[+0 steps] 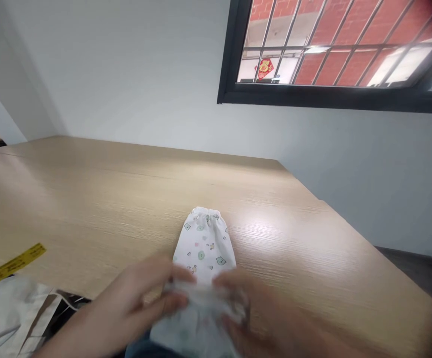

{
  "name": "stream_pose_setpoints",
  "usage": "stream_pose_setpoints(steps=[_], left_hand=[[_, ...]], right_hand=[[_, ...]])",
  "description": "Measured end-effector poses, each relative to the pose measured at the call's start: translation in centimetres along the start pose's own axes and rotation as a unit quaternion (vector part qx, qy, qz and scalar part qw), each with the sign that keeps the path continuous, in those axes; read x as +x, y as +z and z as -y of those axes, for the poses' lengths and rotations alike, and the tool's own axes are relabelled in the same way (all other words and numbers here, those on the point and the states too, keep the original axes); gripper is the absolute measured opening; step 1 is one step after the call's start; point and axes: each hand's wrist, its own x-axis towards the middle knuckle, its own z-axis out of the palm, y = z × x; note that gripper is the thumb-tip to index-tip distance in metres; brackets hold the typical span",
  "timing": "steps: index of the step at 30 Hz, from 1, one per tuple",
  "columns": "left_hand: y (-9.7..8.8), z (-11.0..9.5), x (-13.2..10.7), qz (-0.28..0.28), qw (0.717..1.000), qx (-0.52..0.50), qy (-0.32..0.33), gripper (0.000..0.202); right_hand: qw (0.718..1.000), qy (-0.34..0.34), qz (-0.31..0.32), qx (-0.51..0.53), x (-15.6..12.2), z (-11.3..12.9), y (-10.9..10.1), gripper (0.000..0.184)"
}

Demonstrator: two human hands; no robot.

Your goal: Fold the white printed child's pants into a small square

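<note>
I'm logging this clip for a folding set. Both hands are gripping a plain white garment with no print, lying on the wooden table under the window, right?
Not quite. The garment is white but printed with small animal and flower motifs, as the head view shows. The rest holds: the left hand and right hand both grip its near end on the wooden table, below the window.

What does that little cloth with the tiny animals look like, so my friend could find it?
Look at the big wooden table under the barred window. Near its front edge lies a small white cloth, its near end gripped by the left hand and right hand. Only it has tiny green bear faces and a gathered far end, unlike the yellow tape.
</note>
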Motion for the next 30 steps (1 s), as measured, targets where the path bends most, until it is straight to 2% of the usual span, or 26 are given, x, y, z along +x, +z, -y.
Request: stream_pose_setpoints(steps=[2, 3, 6, 8, 10, 12, 15, 17, 18, 21, 23, 24, 28, 30], left_hand=[[-0.7, 0.2, 4.3, -0.007, 1.000, 0.026, -0.011, 0.027], [-1.0, 0.7, 6.7, -0.020, 0.998, 0.051, 0.007, 0.027], [-0.7, 3.2, 13.1, -0.068, 0.992, 0.105, 0.021, 0.024], [-0.1, 5.3, 15.8, -0.080, 0.990, 0.115, 0.010, 0.024], [0.7, 7.3, 17.1, -0.087, 0.989, 0.123, -0.001, 0.025], [1.3, 8.6, 17.2, -0.106, 0.985, 0.132, -0.003, 0.027], [1.9, 8.6, 15.9, -0.150, 0.977, 0.148, 0.030, 0.038], [2.3, 7.6, 14.6, -0.143, 0.974, 0.150, 0.086, 0.042], [2.6, 7.1, 14.1, -0.111, 0.975, 0.147, 0.126, 0.042], [3.3, 6.1, 13.7, 0.075, 0.955, 0.166, 0.234, 0.044], [3.5, 6.5, 14.7, 0.169, 0.930, 0.192, 0.265, 0.045], [3.5, 7.0, 15.6, 0.182, 0.924, 0.211, 0.263, 0.044], [2.9, 9.1, 20.1, 0.123, 0.927, 0.293, 0.202, 0.041], [2.7, 9.9, 22.0, 0.112, 0.928, 0.311, 0.172, 0.042]], right_hand=[[0.997, 0.007, -0.073, -0.017, 2.6, -1.4, -2.2, 0.028], [0.994, 0.004, -0.106, -0.029, 4.0, -2.5, -3.2, 0.026], [0.983, 0.018, -0.178, -0.046, 8.2, -6.6, -4.9, 0.020], [0.980, 0.041, -0.191, -0.050, 10.3, -9.1, -5.3, 0.019], [0.982, 0.053, -0.173, -0.060, 11.9, -10.7, -5.2, 0.020], [0.981, 0.038, -0.167, -0.089, 12.6, -11.4, -5.1, 0.021], [0.967, -0.057, -0.186, -0.166, 12.2, -10.5, -4.7, 0.025], [0.965, -0.110, -0.137, -0.193, 10.9, -9.1, -4.0, 0.028], [0.970, -0.115, -0.089, -0.195, 10.1, -8.3, -3.5, 0.030], [0.973, -0.113, 0.059, -0.194, 7.5, -6.2, -1.5, 0.034], [0.963, -0.137, 0.100, -0.212, 6.1, -5.2, -0.2, 0.043], [0.958, -0.149, 0.115, -0.218, 5.7, -4.8, 0.3, 0.049], [0.953, -0.142, 0.183, -0.197, 4.9, -3.8, 1.0, 0.055], [0.953, -0.140, 0.195, -0.183, 4.8, -3.6, 1.0, 0.055]])
